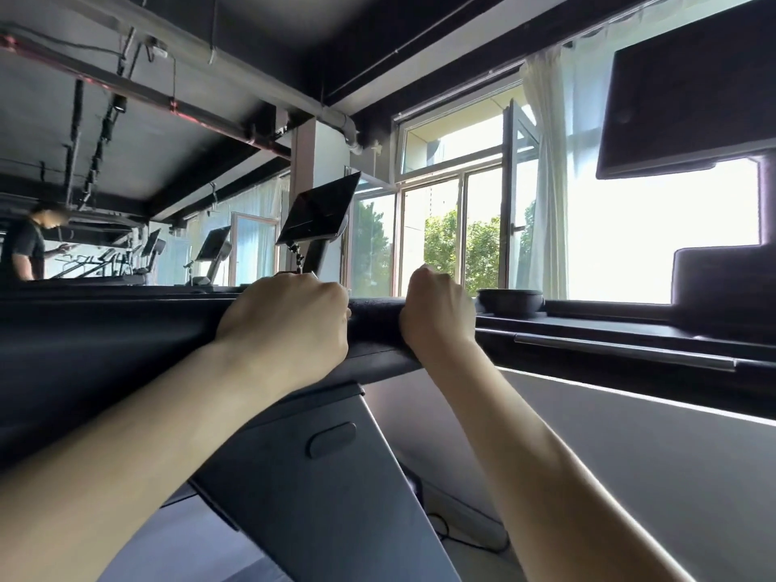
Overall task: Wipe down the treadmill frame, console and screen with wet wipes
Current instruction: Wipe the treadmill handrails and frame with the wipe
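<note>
I have my left hand point(285, 317) and right hand point(436, 308) both curled over the rail point(373, 313), knuckles toward me, with a short bare stretch of bar between them. I judge this is a grip for dragging a wipe along the bar, though no wipe shows and I can't tell whether one is trapped under either palm. I'm looking from low beside the upright point(319, 476); the console point(609, 325) runs off right of my right hand, and the screen point(688, 98) hangs above it, well apart from both hands.
</note>
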